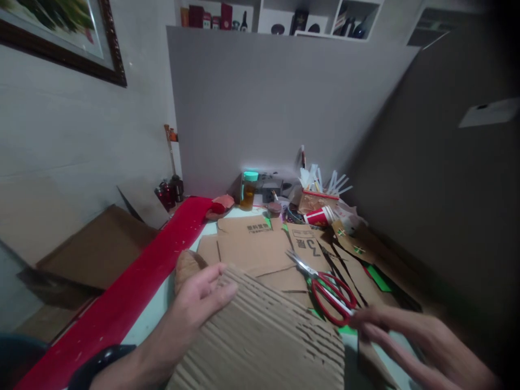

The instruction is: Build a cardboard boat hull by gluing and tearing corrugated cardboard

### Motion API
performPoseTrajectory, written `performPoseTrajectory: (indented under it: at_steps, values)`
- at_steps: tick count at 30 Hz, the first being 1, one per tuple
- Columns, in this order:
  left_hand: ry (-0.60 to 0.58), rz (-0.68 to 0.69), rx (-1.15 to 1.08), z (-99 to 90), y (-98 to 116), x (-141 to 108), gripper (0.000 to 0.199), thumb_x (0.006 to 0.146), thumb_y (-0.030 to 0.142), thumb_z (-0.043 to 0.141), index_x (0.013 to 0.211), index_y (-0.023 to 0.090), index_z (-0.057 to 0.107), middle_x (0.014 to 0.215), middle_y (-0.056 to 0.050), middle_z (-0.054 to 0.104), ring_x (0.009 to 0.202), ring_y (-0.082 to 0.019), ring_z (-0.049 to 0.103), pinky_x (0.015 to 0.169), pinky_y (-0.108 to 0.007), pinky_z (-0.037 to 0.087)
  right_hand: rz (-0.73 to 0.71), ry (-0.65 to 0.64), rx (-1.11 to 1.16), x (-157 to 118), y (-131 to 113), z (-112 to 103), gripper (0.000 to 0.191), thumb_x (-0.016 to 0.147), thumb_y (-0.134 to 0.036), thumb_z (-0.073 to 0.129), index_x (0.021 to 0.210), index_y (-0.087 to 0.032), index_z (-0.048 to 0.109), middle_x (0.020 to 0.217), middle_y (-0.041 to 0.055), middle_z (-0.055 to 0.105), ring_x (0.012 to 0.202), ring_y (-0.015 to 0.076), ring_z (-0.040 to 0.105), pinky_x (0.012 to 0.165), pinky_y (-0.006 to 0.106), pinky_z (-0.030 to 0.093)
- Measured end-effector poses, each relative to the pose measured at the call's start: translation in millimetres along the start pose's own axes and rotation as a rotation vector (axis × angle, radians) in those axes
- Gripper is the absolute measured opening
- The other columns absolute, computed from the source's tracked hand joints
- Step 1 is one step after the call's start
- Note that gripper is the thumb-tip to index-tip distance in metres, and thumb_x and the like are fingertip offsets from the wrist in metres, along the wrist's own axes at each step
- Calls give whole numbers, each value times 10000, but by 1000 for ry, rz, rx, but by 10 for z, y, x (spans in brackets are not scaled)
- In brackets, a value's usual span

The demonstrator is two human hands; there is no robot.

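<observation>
My left hand (199,303) grips a sheet of corrugated cardboard (260,330) by its upper left edge, thumb on top. The sheet's ribs show, with torn, darker slits near its right side. My right hand (406,336) is right of the sheet, its thumb and fingertips pinched together; what is between them is too blurred to make out. Just beyond those fingertips lie red-handled scissors (325,287), blades pointing away to the left. A thin white strip shows across their handle loops. Under the scissors are flat cardboard pieces (255,244), some with printed characters.
A red cloth strip (162,271) runs along the table's left edge. At the back stand a jar with a turquoise lid (247,192), a box of white straws (319,200) and a tipped red-and-white paper cup (320,216). A grey panel (276,108) rises behind.
</observation>
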State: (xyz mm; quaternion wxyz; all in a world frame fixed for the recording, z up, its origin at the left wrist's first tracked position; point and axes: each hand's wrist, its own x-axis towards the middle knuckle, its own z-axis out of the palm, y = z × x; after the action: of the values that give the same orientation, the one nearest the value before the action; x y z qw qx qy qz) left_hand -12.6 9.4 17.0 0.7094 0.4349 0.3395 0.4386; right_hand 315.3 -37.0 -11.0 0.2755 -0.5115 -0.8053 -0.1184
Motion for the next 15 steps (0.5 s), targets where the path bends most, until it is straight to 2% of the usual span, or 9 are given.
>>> performPoseTrajectory:
  at_steps: [1, 2, 5, 8, 12, 15]
  values:
    - [-3, -8, 25, 9, 0, -13, 193, 916, 319, 685, 1058, 193, 722, 964, -36, 799, 713, -151, 724, 700, -240, 520, 23, -128, -19, 25, 89, 0, 249, 985, -367, 502, 1002, -261, 726, 861, 54, 756, 745, 215, 747, 627, 255, 605]
    - [-6, -10, 41, 13, -3, -22, 194, 913, 324, 687, 1049, 194, 732, 961, -33, 800, 721, -153, 725, 716, -239, 524, 41, -142, -69, 48, 174, 24, 231, 967, -355, 523, 1015, -246, 721, 890, 67, 765, 766, 224, 752, 633, 272, 614]
    - [-26, -7, 66, -3, -27, -17, 208, 922, 348, 666, 1041, 199, 750, 975, -27, 796, 801, -164, 724, 774, -237, 526, 81, -144, -119, 63, 352, 217, 224, 956, -273, 502, 986, -214, 716, 905, 92, 766, 773, 230, 748, 642, 309, 618]
    - [-50, -31, 95, -44, -52, 18, 229, 940, 356, 629, 1047, 199, 757, 981, -30, 790, 879, -184, 718, 817, -257, 511, 99, -138, -144, 16, 417, 479, 277, 968, -241, 436, 967, -192, 708, 865, 106, 746, 746, 239, 726, 642, 341, 598]
    - [-90, -41, 150, -70, -59, 40, 276, 948, 364, 594, 1096, 186, 744, 972, -51, 783, 941, -225, 707, 844, -306, 488, 111, -101, -170, 6, 455, 711, 328, 954, -232, 430, 1154, -140, 674, 943, 153, 757, 813, 278, 736, 698, 397, 598]
    - [-72, -29, 192, -63, -50, 28, 263, 943, 361, 595, 1078, 202, 755, 992, -34, 776, 932, -207, 691, 848, -294, 464, 91, -62, -167, 46, 446, 713, 369, 938, -216, 448, 1246, -147, 639, 1029, 164, 762, 873, 271, 747, 739, 377, 602]
